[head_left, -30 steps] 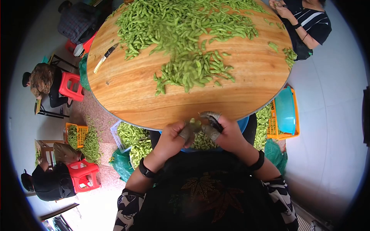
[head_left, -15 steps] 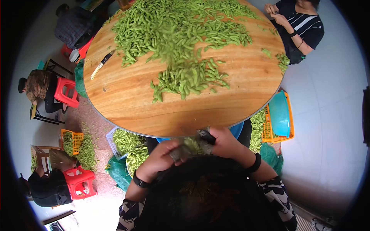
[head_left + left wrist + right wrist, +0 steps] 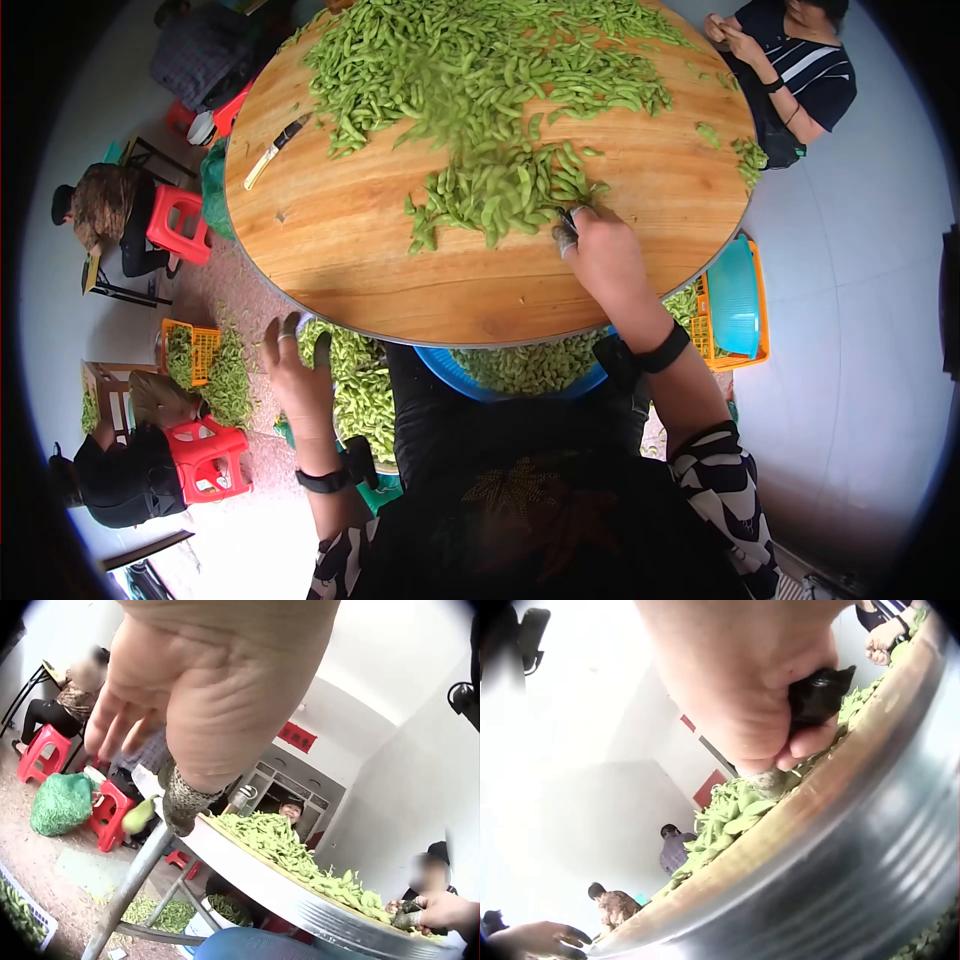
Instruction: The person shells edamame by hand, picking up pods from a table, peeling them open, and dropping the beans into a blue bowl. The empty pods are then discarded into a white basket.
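My right hand (image 3: 608, 255) is at the near edge of a pile of green soybean pods (image 3: 490, 185) on the round wooden table (image 3: 330, 270). Its fingers curl round a black-handled tool (image 3: 821, 697); I cannot tell its kind, as the palm and fingers hide most of it. A greyish covering wraps the thumb tip, right at the pods in the right wrist view. My left hand (image 3: 298, 365) is beyond the table's lower left edge, fingers spread, near a crate of pods. Beside its wrapped thumb, a single blurred pod (image 3: 139, 816) shows in the left wrist view.
A black-and-pale knife (image 3: 275, 152) lies on the table's left. Below the near edge is a blue basin (image 3: 435, 362) of pods. Orange crates (image 3: 205, 355) and red stools (image 3: 180, 222) stand on the floor. Several people sit around, one at the table's right (image 3: 800, 60).
Both hands were together above the basin at the table's near edge. They have parted: the left moved out to the left and spread its fingers, the right reached forward to the pod pile.
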